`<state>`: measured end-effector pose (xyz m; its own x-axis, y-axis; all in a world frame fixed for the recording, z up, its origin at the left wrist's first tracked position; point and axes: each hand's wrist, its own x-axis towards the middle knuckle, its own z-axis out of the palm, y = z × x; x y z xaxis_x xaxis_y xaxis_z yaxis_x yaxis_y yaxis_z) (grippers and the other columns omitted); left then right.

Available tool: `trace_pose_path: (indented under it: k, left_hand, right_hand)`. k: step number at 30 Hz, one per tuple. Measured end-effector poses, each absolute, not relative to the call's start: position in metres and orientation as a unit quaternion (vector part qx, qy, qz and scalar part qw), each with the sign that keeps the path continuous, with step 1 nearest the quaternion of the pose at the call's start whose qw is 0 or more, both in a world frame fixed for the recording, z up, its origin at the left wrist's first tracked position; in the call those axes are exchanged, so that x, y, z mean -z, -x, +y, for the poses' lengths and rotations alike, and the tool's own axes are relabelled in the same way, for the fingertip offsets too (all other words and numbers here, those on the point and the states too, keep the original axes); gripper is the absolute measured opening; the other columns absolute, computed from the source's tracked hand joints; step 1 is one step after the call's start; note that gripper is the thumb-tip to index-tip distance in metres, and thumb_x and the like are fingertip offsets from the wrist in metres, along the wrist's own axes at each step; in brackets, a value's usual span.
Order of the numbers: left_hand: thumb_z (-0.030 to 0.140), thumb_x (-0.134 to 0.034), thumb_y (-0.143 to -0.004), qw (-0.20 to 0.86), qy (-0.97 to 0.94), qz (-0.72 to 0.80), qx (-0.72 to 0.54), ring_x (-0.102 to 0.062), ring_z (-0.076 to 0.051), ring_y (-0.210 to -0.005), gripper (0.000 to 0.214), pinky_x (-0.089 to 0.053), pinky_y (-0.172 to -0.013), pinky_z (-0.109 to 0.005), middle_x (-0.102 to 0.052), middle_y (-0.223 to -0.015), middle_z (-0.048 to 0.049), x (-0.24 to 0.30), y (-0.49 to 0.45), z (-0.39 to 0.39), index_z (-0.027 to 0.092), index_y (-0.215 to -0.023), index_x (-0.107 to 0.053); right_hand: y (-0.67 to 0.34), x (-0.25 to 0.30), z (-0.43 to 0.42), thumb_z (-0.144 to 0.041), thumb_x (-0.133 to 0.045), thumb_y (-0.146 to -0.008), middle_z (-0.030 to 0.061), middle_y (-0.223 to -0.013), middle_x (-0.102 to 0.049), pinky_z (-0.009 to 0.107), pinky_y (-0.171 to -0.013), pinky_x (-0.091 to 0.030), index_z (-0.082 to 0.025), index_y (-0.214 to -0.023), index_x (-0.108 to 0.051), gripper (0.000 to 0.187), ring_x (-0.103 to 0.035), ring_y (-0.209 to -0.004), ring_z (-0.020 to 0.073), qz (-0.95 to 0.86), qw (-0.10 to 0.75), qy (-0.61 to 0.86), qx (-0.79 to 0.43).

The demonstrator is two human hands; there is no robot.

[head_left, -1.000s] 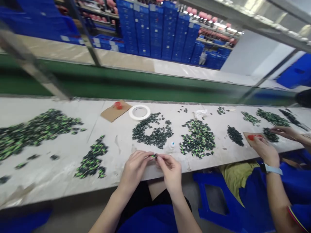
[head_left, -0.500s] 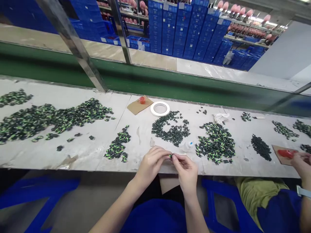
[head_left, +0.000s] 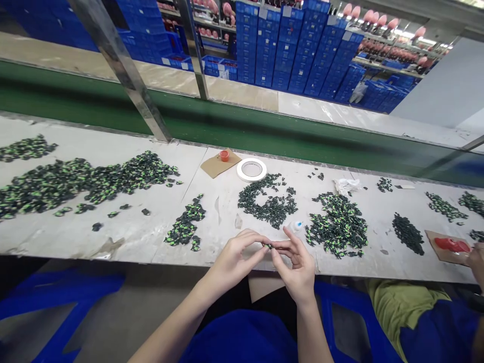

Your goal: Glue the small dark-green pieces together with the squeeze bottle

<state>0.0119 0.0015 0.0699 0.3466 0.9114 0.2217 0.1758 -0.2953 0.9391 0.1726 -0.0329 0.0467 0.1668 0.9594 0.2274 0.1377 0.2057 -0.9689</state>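
My left hand and my right hand meet at the near edge of the white worktable. Both pinch one small dark and green part between thumb and fingertips. My right hand's other fingers fan upward. Just beyond the hands lie a ring-shaped heap of dark parts, a small white glue bottle and a heap of green and black parts. A smaller heap of green and black parts lies to the left of my left hand.
A roll of white tape and a cardboard piece with a red cap sit at the table's far side. A long spread of parts covers the left. A co-worker's hand is at the right edge by red-smeared cardboard. A green conveyor runs behind.
The view swung left, then steadied. My hands stayed together on the small part, and the free fingers of my right hand have spread upward.
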Motion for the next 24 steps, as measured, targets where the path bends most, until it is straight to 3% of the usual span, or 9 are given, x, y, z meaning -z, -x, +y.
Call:
trace_pose_path:
  k: [5, 13, 19, 24]
  left_hand:
    - [0.018, -0.059, -0.083, 0.449, -0.71, 0.371, -0.396, -0.065, -0.018, -0.089, 0.012, -0.051, -0.082, -0.03, -0.072, -0.089, -0.0047, -0.074, -0.01, 0.004, 0.02, -0.091, -0.069]
    - [0.018, -0.062, -0.079, 0.472, -0.644, 0.433, -0.418, -0.066, -0.019, -0.087, 0.012, -0.052, -0.078, -0.029, -0.072, -0.087, -0.0047, -0.079, -0.017, -0.009, 0.02, -0.085, -0.072]
    - [0.021, -0.064, -0.078, 0.496, -0.608, 0.446, -0.431, -0.067, -0.02, -0.086, 0.01, -0.053, -0.078, -0.03, -0.072, -0.086, -0.0059, -0.073, -0.02, -0.012, 0.02, -0.082, -0.072]
    - [0.016, -0.062, -0.078, 0.503, -0.637, 0.401, -0.425, -0.067, -0.018, -0.083, 0.011, -0.052, -0.078, -0.029, -0.072, -0.084, -0.0056, -0.074, -0.018, -0.01, 0.019, -0.083, -0.071]
  right_hand:
    - [-0.179, -0.058, -0.033, -0.02, -0.067, -0.079, 0.0004, -0.081, -0.071, 0.033, -0.08, -0.06, -0.022, -0.126, -0.054, 0.049, -0.07, -0.078, 0.0161, -0.57, 0.527, 0.518, -0.358]
    - [-0.171, -0.056, -0.034, -0.014, -0.063, -0.077, -0.0048, -0.072, -0.06, 0.03, -0.08, -0.056, -0.026, -0.113, -0.052, 0.039, -0.065, -0.073, 0.0127, -0.567, 0.551, 0.497, -0.356]
    - [-0.175, -0.057, -0.034, -0.015, -0.061, -0.079, -0.0002, -0.077, -0.063, 0.03, -0.076, -0.056, -0.022, -0.113, -0.057, 0.035, -0.064, -0.074, 0.0149, -0.625, 0.511, 0.511, -0.295]
    - [-0.186, -0.062, -0.037, -0.019, -0.06, -0.084, 0.0055, -0.092, -0.064, 0.031, -0.078, -0.056, -0.023, -0.091, -0.066, 0.01, -0.065, -0.089, 0.0192, -0.687, 0.461, 0.507, -0.242]
